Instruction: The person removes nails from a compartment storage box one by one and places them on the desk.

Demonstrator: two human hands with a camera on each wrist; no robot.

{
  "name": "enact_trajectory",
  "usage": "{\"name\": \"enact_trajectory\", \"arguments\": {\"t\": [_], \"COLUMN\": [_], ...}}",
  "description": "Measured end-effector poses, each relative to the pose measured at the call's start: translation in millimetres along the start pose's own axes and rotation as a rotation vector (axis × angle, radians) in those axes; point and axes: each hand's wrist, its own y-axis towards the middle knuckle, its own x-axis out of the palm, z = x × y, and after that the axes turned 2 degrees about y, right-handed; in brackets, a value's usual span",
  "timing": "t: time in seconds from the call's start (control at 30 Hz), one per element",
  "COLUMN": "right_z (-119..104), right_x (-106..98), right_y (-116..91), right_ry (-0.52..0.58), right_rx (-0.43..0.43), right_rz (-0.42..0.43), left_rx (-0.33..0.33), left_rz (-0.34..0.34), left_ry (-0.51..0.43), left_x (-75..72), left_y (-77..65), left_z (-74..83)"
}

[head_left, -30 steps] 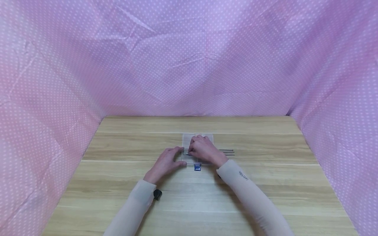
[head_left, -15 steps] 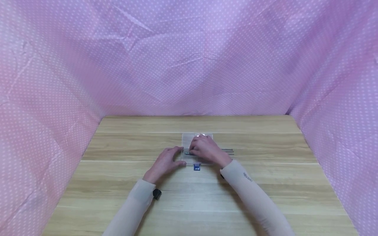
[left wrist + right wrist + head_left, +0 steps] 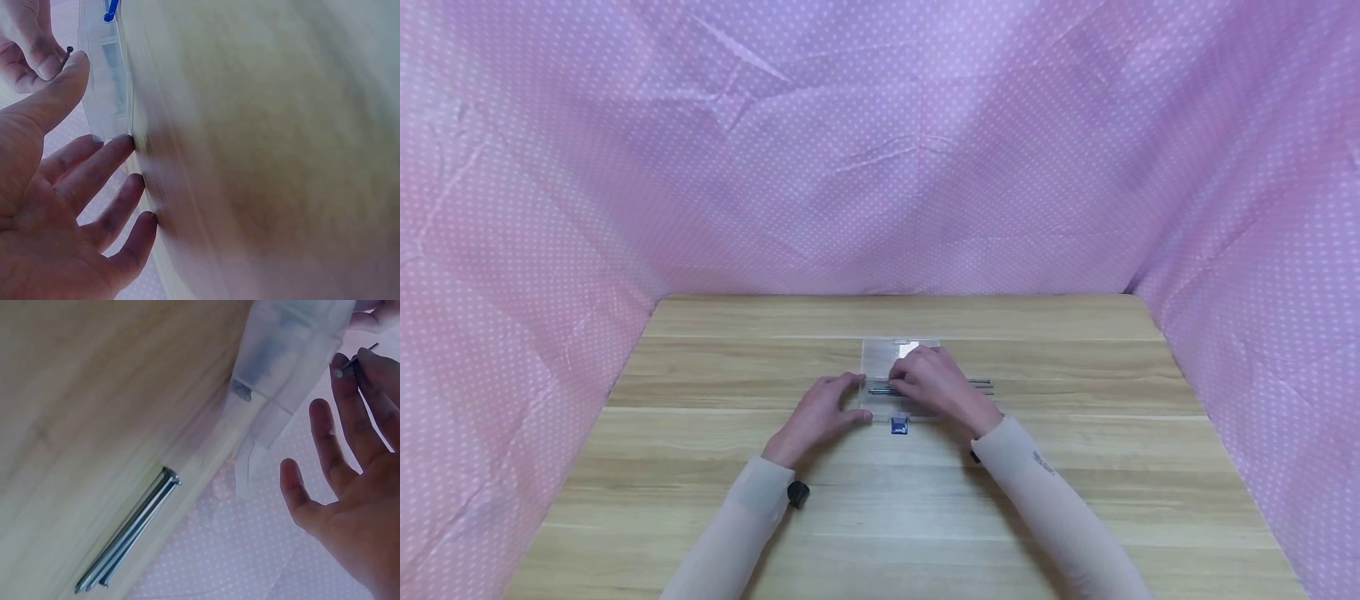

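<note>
while left grip (image 3: 822, 411) loosely spread, nail (image 3: 348, 364) crosswise in fingertip-pinched right grip (image 3: 934, 382)

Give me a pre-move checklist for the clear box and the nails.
1. Lid open: ok, swung to the far side of the box.
2. Box guarded: ok, left hand at its left end.
3. Right hand free: not ok, pinching a nail.
4. Only one nail held: cannot tell.
5. Blue latch undone: ok, hanging out at the near side.
6. Loose nails gathered: ok, together right of the box.
</note>
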Motion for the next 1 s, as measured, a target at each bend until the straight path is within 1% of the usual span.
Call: {"name": "enact_trajectory", "arguments": {"t": [0.17,0.37,0.53,0.7,0.87,1.0], "right_z": [0,1,3,7,9,10], "right_x": [-3,-7,-9,-11,-14,-16], "right_y": [-7,-14,-20,-28,-37,-41], "right_ry": [0.013,0.044,0.064,0.076,0.080,0.078], "right_rx": [0.007,0.029,0.033,0.027,-0.003,-0.020], "right_rz": [0.024,0.058,0.086,0.116,0.161,0.190], "left_rx": [0.010,0.003,0.011,0.008,0.006,0.026], "left_rz": [0.007,0.007,0.013,0.015,0.019,0.030], "left_ry": [-0.003,-0.010,-0.007,-0.013,-0.015,-0.002], "left_x": [0.8,0.8,0.6,0.4,1.6,2.4], "left_y": [-0.6,-1.9,-3.3,-4.3,-4.6,-4.8], "left_z": [-0.7,0.2,1.6,2.5,2.7,3.2]}}
